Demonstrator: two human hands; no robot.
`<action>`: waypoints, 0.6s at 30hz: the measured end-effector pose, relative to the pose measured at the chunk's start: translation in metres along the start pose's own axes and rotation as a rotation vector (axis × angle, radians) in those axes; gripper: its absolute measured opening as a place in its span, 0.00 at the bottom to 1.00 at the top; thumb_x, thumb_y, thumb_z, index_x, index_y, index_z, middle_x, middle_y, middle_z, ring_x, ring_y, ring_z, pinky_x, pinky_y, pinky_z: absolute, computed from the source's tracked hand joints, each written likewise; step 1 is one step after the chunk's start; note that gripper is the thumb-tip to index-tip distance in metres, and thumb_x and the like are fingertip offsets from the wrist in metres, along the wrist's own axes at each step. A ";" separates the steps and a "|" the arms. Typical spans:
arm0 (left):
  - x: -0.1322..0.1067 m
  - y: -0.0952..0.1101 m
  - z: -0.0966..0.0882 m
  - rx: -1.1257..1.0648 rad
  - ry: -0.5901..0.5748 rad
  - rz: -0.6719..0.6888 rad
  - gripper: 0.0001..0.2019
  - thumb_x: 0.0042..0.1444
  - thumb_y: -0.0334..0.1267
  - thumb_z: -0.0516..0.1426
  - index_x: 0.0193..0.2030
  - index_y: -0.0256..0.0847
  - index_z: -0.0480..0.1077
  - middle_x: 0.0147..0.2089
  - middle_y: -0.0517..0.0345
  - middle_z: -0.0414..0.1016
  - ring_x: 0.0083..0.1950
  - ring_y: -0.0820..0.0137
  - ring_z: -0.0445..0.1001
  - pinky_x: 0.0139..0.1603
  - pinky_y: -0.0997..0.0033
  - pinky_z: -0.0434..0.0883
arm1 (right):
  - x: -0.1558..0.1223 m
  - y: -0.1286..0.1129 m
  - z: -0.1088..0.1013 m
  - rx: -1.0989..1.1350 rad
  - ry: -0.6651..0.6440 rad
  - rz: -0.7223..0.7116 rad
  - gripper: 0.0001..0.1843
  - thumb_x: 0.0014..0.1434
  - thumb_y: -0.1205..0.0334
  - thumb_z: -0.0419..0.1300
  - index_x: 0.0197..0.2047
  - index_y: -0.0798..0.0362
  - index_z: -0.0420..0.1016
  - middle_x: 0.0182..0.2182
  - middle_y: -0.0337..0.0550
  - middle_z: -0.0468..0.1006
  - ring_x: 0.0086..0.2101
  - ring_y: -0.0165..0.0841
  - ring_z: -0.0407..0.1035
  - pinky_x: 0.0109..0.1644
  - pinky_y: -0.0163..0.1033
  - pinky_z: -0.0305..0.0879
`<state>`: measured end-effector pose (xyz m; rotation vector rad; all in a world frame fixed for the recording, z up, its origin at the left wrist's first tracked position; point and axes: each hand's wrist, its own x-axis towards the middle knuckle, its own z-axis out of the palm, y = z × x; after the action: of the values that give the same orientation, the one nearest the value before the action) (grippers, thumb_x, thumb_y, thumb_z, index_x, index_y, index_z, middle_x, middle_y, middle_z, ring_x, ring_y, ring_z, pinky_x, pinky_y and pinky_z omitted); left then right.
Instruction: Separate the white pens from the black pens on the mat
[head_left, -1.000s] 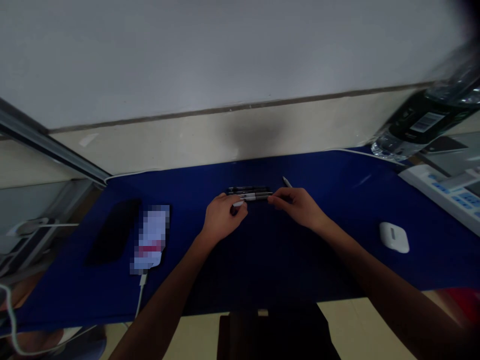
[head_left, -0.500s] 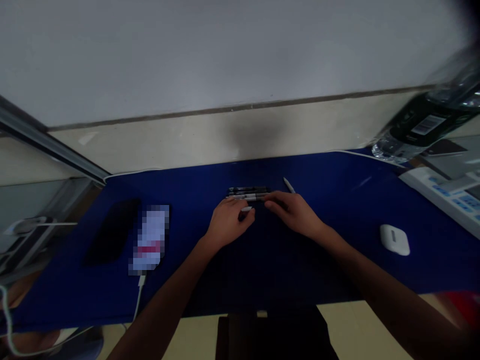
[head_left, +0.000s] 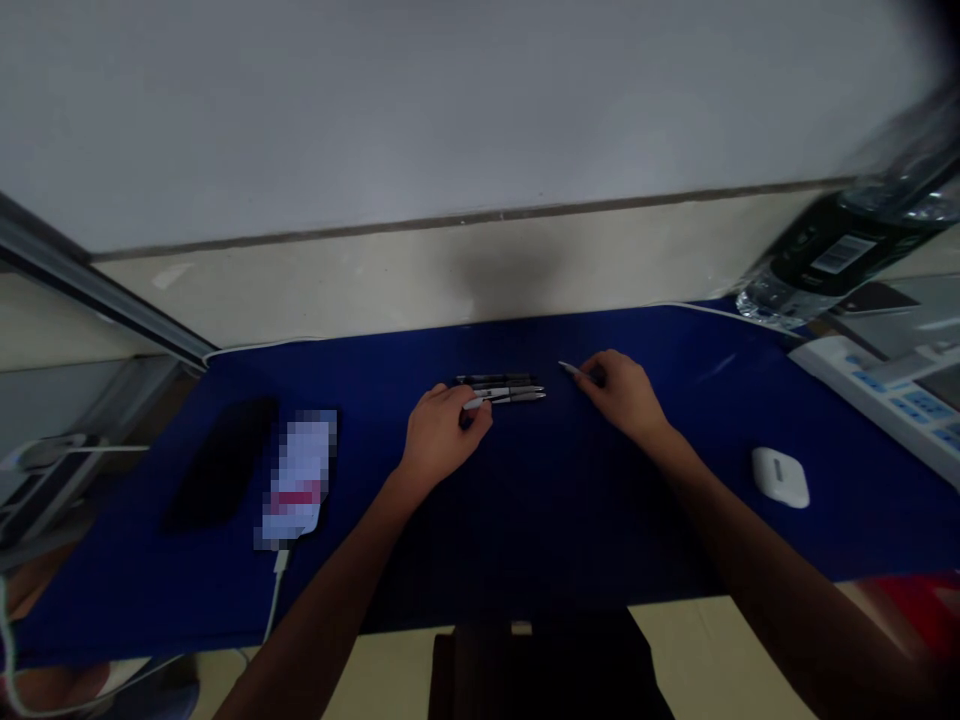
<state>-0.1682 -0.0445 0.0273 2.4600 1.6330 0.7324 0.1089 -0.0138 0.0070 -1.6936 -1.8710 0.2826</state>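
Several dark and silver pens (head_left: 501, 389) lie side by side on a blue desk mat (head_left: 660, 500), just ahead of my hands. My left hand (head_left: 444, 434) rests at their left ends, pinching a white pen (head_left: 472, 403) whose tip pokes out past the fingers. My right hand (head_left: 619, 394) sits to the right of the row, apart from it. It holds a slim pale pen (head_left: 570, 369), with the point aimed left toward the row. The pale pen's lower end is hidden by the fingers.
On the mat's left lie a black phone (head_left: 221, 465) and a pixelated packet (head_left: 298, 478) with a white cable. A white earbud case (head_left: 780, 477) sits right. Beyond it are a white device with blue keys (head_left: 885, 400) and a tilted water bottle (head_left: 847, 255). A wall stands behind.
My right hand has moved right and away from the row, carrying the slim pen. My left hand has shifted back left, and the row of pens now shows between my hands.
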 end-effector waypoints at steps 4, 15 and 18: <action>0.000 0.000 -0.002 0.008 0.017 -0.010 0.16 0.63 0.43 0.51 0.25 0.41 0.61 0.23 0.60 0.66 0.31 0.67 0.65 0.31 0.69 0.58 | -0.002 -0.015 -0.007 0.390 0.076 0.149 0.08 0.57 0.57 0.60 0.34 0.53 0.70 0.22 0.37 0.69 0.23 0.29 0.62 0.28 0.37 0.56; 0.000 0.002 0.001 0.036 0.008 0.006 0.14 0.63 0.43 0.51 0.27 0.41 0.64 0.24 0.59 0.68 0.31 0.66 0.65 0.33 0.68 0.60 | -0.017 -0.053 -0.007 0.964 -0.298 0.112 0.10 0.57 0.57 0.63 0.38 0.52 0.68 0.30 0.44 0.80 0.26 0.30 0.69 0.29 0.37 0.63; 0.000 0.002 0.001 0.037 0.008 0.000 0.14 0.63 0.43 0.51 0.26 0.42 0.63 0.23 0.60 0.67 0.31 0.67 0.65 0.33 0.69 0.59 | -0.017 -0.053 -0.009 0.945 -0.291 0.120 0.12 0.57 0.55 0.63 0.39 0.52 0.70 0.30 0.44 0.80 0.27 0.31 0.70 0.30 0.38 0.64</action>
<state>-0.1660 -0.0450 0.0276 2.4852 1.6643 0.7190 0.0697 -0.0413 0.0377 -1.1172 -1.4246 1.2835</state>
